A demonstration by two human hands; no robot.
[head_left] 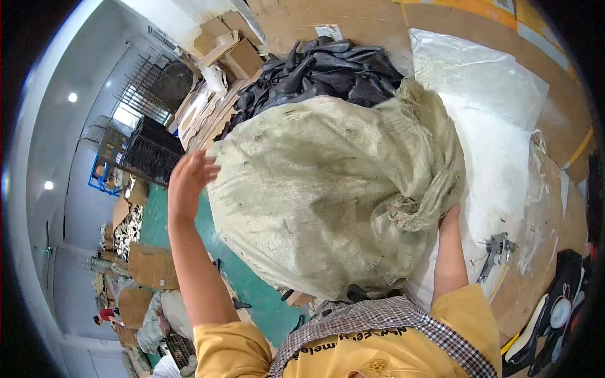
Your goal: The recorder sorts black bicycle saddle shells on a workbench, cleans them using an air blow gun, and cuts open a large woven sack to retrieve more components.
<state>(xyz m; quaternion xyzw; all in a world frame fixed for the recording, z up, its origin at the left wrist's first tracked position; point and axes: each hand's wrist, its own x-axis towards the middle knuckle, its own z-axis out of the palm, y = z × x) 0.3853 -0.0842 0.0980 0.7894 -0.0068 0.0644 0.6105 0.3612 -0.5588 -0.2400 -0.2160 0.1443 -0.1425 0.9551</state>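
Note:
A big, bulging woven sack (309, 189), pale greenish-white and stained, fills the middle of the view in front of my chest. Its bunched, twisted part (409, 208) is at the right side. My left hand (192, 176) is raised beside the sack's left edge, fingers stretched out and slightly blurred, holding nothing. At the lower right edge of the sack, my right hand (450, 217) reaches in against the cloth; its fingers are hidden there. A heap of black, shiny, curved pieces (328, 69) lies just behind the sack. Small dark pieces (357, 292) show at its near edge.
White sheeting (498, 151) covers the surface on the right, bordered by cardboard (466, 16). A metal hand tool (495, 255) lies there. Left is a green floor (242, 268) with cardboard boxes (151, 264), dark racks (151, 148) and a distant person (107, 315).

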